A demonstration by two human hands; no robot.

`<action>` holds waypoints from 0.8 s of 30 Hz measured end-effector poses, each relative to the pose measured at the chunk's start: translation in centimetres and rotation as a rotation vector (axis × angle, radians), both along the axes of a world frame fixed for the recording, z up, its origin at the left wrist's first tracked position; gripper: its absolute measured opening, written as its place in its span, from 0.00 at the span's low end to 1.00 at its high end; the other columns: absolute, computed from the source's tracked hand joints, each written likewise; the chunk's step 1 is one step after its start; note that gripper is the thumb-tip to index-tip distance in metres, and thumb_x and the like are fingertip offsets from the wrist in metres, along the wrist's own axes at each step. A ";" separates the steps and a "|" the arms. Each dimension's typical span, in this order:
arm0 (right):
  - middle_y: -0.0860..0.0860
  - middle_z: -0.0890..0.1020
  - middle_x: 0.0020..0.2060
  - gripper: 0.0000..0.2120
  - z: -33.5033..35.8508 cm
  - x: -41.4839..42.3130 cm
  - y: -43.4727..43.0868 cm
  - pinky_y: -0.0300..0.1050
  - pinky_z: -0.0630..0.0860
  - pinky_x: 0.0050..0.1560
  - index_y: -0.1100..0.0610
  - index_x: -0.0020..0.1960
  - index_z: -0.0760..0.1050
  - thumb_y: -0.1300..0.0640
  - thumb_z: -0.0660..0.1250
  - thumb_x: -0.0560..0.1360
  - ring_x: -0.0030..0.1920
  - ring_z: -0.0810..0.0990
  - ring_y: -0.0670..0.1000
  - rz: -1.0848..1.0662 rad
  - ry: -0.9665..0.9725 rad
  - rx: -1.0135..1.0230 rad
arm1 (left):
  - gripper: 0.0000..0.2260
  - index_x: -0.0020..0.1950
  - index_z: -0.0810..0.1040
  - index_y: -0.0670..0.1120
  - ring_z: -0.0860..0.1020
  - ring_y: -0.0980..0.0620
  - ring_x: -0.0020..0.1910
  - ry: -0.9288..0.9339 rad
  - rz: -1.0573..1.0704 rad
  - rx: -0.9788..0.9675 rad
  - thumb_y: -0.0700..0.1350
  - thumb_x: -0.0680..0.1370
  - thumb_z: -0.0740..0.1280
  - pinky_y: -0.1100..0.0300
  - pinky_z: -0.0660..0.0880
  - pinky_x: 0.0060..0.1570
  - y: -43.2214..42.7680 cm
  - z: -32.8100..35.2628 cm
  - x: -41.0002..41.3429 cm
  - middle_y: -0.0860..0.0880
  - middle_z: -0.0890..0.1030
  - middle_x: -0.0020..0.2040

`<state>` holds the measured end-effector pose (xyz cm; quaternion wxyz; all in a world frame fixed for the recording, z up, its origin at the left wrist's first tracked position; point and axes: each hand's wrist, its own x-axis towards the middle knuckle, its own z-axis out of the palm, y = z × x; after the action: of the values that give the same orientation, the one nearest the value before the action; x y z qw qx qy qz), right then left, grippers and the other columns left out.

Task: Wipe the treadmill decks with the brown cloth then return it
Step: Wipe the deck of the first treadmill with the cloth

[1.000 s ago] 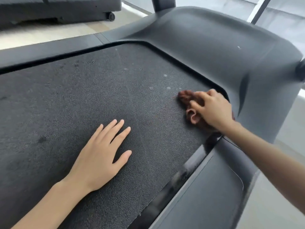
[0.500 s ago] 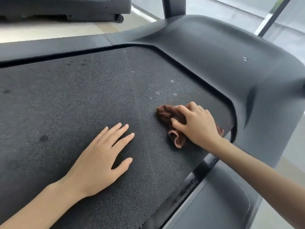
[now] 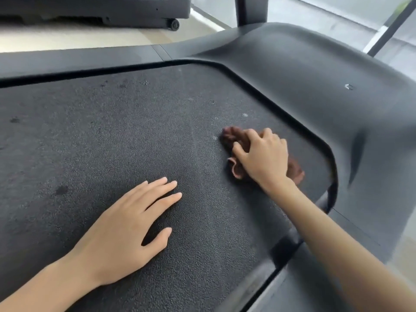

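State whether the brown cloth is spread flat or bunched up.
Bunched: the cloth lies in crumpled folds under the right hand.

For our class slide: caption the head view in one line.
Right hand grips a brown cloth on the treadmill deck; left hand rests flat nearby.

I note pale flooring [image 3: 90, 39] at top left, a dark wheeled base [image 3: 135, 7] standing on it, and glazing [image 3: 326, 16] with a black frame bar [image 3: 391, 28] at top right.
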<state>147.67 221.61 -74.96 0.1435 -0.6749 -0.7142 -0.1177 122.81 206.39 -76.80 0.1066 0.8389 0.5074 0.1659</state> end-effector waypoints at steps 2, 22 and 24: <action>0.57 0.77 0.45 0.18 -0.2 -3.9 -3.2 0.51 0.65 0.48 0.51 0.54 0.77 0.41 0.59 0.72 0.47 0.75 0.60 0.203 0.000 0.013 | 0.24 0.69 0.70 0.50 0.59 0.57 0.73 0.002 -0.005 0.007 0.56 0.75 0.56 0.58 0.53 0.72 -0.1 0.2 0.1 0.55 0.66 0.72; 0.60 0.77 0.49 0.19 -0.8 -2.4 1.6 0.52 0.65 0.51 0.51 0.57 0.77 0.41 0.61 0.72 0.51 0.76 0.61 -0.029 -0.010 0.032 | 0.18 0.59 0.77 0.47 0.68 0.57 0.66 -0.055 0.048 0.048 0.50 0.72 0.59 0.64 0.60 0.68 -0.3 0.6 0.0 0.53 0.74 0.64; 0.58 0.77 0.49 0.19 -1.1 -5.2 0.0 0.52 0.64 0.51 0.50 0.56 0.77 0.41 0.60 0.72 0.51 0.75 0.60 0.075 -0.011 0.046 | 0.17 0.57 0.78 0.48 0.72 0.56 0.63 -0.056 0.073 0.058 0.49 0.72 0.59 0.66 0.65 0.63 -0.5 0.8 0.0 0.53 0.75 0.63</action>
<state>142.52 221.64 -76.09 0.1595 -0.6435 -0.7368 -0.1324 122.76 205.86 -76.01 0.0905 0.8175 0.5295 0.2078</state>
